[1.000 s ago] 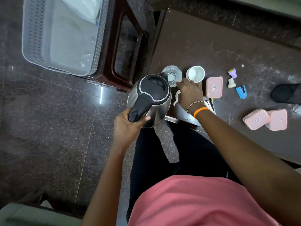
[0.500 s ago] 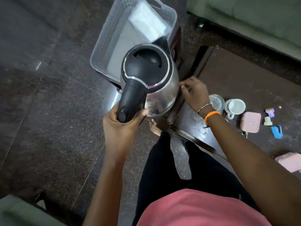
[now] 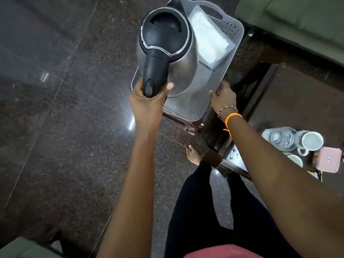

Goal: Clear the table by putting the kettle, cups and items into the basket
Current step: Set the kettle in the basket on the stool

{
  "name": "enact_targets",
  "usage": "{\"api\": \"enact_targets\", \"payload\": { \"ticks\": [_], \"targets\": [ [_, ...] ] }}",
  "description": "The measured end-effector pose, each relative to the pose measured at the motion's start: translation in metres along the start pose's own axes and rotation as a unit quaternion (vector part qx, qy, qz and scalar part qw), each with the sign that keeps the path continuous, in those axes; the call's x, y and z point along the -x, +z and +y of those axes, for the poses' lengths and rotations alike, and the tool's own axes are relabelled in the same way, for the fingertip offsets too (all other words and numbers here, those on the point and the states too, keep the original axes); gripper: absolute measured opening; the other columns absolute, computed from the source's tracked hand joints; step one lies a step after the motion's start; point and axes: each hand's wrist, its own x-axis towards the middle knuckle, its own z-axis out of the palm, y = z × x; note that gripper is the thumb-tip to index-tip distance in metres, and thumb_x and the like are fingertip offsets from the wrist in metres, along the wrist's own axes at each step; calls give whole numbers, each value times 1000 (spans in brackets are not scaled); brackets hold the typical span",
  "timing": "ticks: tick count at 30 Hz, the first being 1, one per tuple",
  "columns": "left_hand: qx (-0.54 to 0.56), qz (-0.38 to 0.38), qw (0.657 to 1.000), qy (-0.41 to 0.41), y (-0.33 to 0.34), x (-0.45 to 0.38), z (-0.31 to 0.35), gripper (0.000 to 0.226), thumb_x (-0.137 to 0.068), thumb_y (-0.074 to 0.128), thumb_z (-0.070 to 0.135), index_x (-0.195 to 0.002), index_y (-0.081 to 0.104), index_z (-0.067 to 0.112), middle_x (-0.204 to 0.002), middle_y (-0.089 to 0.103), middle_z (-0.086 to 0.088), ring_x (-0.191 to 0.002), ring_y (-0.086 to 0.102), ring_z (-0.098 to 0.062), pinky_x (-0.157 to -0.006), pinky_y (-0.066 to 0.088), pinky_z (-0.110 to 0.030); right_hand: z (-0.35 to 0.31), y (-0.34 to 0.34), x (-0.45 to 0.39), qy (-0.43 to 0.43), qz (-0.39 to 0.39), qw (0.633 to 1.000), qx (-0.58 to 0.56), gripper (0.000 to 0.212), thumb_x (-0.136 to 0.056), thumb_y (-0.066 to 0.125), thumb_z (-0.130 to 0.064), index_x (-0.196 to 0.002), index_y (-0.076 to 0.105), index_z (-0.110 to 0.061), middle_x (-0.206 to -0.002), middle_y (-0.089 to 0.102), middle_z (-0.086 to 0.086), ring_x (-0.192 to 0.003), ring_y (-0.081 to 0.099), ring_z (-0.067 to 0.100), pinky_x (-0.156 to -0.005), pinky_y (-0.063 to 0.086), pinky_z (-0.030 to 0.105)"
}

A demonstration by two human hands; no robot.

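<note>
Dim, even indoor light, small white glints on the polished floor [image 3: 61, 112], soft sheen on the steel kettle [image 3: 183, 60], slight motion blur, wide-angle bending toward the edges.

Brushed-metal kettle [image 3: 186, 58], perforated plastic basket [image 3: 236, 34]

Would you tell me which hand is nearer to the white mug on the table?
Right. The right hand rests on the basket rim, up-left of the white mug; the left hand, holding the kettle handle, is farther left.
</note>
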Motion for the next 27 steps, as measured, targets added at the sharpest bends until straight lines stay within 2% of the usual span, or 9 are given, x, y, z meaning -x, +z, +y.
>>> {"api": "enact_targets", "payload": {
  "ticks": [5, 7, 12, 16, 19, 21, 22, 24, 27],
  "targets": [
    [0, -27, 999, -32, -4, -31, -27, 23, -56, 82, 35, -71, 66, 30, -63, 63, 13, -70, 59, -18, -74, 55, -61, 1, 9, -12, 30, 7, 1000, 2, 32, -87, 53, -7, -118, 46, -1, -105, 65, 24, -100, 64, 43, -89, 53, 51],
    [-2, -35, 998, -43, -4, -37, -35, 24, -56, 81, 34, -72, 66, 27, -64, 61, 8, -70, 56, -19, -76, 54, -63, 1, 11, -14, 33, 7, 999, -6, 34, -88, 53, -6, -121, 45, -2, -94, 59, 15, -102, 62, 43, -89, 52, 54],
    [-14, -34, 998, -49, -5, -47, -47, 29, -58, 81, 32, -82, 65, 24, -65, 65, 16, -71, 59, -12, -78, 56, -57, 5, 15, -16, 24, 15, 1000, -12, 33, -89, 53, -5, -121, 46, -2, -67, 42, -5, -96, 63, 43, -85, 53, 55],
    [-47, -36, 998, -39, -1, -45, -41, 32, -65, 80, 22, -88, 61, 30, -79, 65, 12, -77, 60, -10, -84, 55, -50, 7, 17, -16, 16, 25, 999, -25, 35, -88, 55, -6, -123, 47, -3, -64, 40, -9, -89, 64, 40, -82, 54, 54],
    [-144, 42, 987, 54, 1, -31, -36, 47, -67, 76, 19, -108, 53, 20, -105, 54, 4, -98, 51, -15, -94, 44, -24, 9, 14, -10, 15, 34, 996, -80, 38, -88, 59, -7, -124, 49, -1, -63, 46, -6, -62, 59, 24, -68, 59, 40],
    [-231, 117, 951, 171, 6, -15, -32, 44, -69, 72, 15, -109, 55, 11, -109, 53, -4, -99, 46, -18, -92, 28, -8, 13, 6, -2, 6, 45, 994, -104, 35, -86, 62, -10, -119, 54, -2, -70, 57, 1, -66, 58, 22, -74, 55, 38],
    [-239, 127, 938, 215, 11, -4, -31, 39, -71, 69, 12, -108, 56, 10, -108, 55, -6, -98, 46, -18, -92, 26, -9, 19, 1, 3, -1, 52, 994, -99, 34, -85, 63, -11, -117, 56, -4, -74, 60, 6, -72, 58, 21, -80, 53, 39],
    [-211, 87, 942, 247, 25, 20, -32, 30, -76, 63, 8, -106, 56, 12, -103, 53, 2, -95, 43, -8, -91, 36, -24, 35, -12, 14, -17, 63, 995, -77, 31, -84, 63, -12, -114, 58, -6, -82, 66, 14, -75, 57, 19, -83, 49, 33],
    [-200, -75, 960, 181, 57, 57, -39, 24, -82, 51, 14, -106, 55, 18, -91, 46, 18, -91, 44, -7, -81, 44, -37, 77, -42, 29, -43, 83, 995, 38, 33, -83, 62, -12, -116, 58, -9, -104, 65, 15, -93, 57, 28, -91, 40, 31]
  ]
}}
